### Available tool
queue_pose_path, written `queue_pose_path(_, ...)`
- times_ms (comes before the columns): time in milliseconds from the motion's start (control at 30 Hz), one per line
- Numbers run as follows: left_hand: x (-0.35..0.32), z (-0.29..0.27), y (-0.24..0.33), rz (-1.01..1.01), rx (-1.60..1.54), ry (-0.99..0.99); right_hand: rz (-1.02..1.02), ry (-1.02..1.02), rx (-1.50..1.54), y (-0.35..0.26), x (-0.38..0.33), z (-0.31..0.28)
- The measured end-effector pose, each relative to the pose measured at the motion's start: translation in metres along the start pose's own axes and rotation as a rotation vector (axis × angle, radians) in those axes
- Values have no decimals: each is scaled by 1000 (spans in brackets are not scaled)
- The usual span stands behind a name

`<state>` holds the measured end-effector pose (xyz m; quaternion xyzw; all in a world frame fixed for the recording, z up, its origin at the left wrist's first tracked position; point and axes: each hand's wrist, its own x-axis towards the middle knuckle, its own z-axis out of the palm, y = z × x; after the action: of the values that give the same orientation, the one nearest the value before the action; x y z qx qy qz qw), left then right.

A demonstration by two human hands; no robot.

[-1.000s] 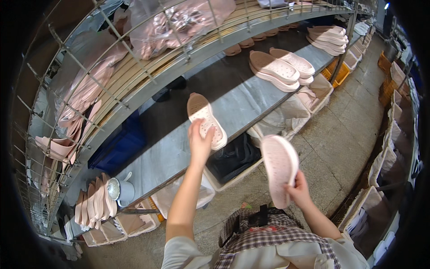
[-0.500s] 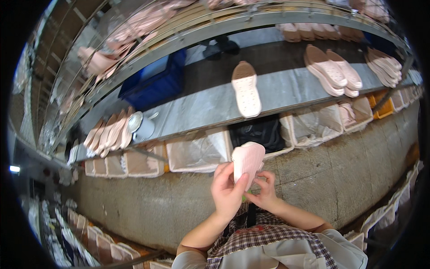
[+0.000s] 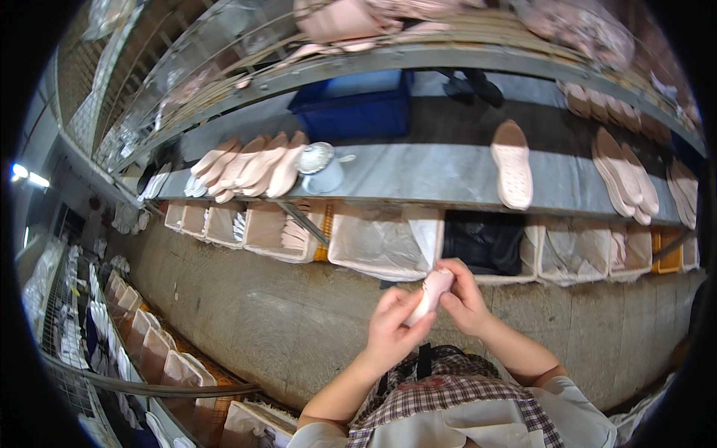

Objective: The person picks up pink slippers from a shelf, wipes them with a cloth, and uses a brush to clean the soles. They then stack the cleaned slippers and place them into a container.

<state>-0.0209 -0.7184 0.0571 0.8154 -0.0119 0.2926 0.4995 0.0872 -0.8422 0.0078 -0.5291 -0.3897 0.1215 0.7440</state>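
Note:
Both hands hold one pale pink shoe sole (image 3: 433, 294) in front of my body, above the floor. It is seen narrow and partly covered by my fingers. My left hand (image 3: 392, 322) is closed on its near, left end, thumb along the side. At the far end, my right hand (image 3: 464, 300) pinches it between thumb and fingers. Beyond my hands, on the grey bench (image 3: 441, 175), lies a single pink sole (image 3: 514, 170) with a brown toe area. Further right is a group of pink soles (image 3: 624, 175).
Toward the left, the bench holds a row of pink soles (image 3: 250, 166), a light blue mug (image 3: 323, 178) and a blue bin (image 3: 351, 116). Lined white baskets (image 3: 385, 246) and a black container (image 3: 484, 246) stand below. Above runs a rack rail (image 3: 463, 58); more baskets (image 3: 160, 340) stand lower left.
My view has swung left, so the bench and its contents appear further right. The held sole has turned from broad-face view to narrow, and my right hand has moved up to its far end.

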Motion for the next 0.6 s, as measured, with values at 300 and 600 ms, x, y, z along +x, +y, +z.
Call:
queue_pose_path(300, -13, -168, -84, -75, 85, 26, -94, -261, -423, 75, 102, 127)
queue_pose_path(600, -26, -246, -143, -275, 8, -21, -271, 12, -1252, 161, 325, 169)
